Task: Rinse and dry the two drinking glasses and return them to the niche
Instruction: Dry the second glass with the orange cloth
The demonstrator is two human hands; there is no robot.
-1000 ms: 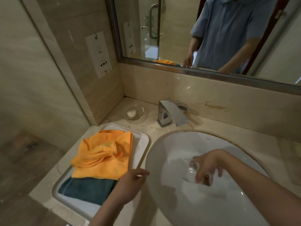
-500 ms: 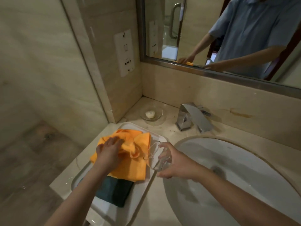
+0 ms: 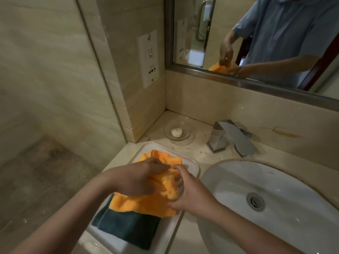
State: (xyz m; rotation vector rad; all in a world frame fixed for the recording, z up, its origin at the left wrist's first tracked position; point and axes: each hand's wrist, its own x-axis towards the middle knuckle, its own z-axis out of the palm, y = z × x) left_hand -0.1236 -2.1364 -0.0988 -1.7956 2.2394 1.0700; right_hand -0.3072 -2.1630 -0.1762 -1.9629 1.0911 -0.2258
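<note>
Glass has moved from the sink to over the tray. Right hand fingers wrap it; left hand fingers now pinch the orange cloth into it. Rinsing looks done, drying begun.

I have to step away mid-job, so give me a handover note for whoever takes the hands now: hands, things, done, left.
Left hand: grips the orange cloth and pushes it toward the glass.
Right hand: holds the drinking glass, cloth stuffed into it, above the white tray.
The teal towel lies on the tray under the cloth. The second glass and the niche are out of view.
Done: drying has begun.
Left: finish drying; second glass status unknown; return both to the niche.
</note>
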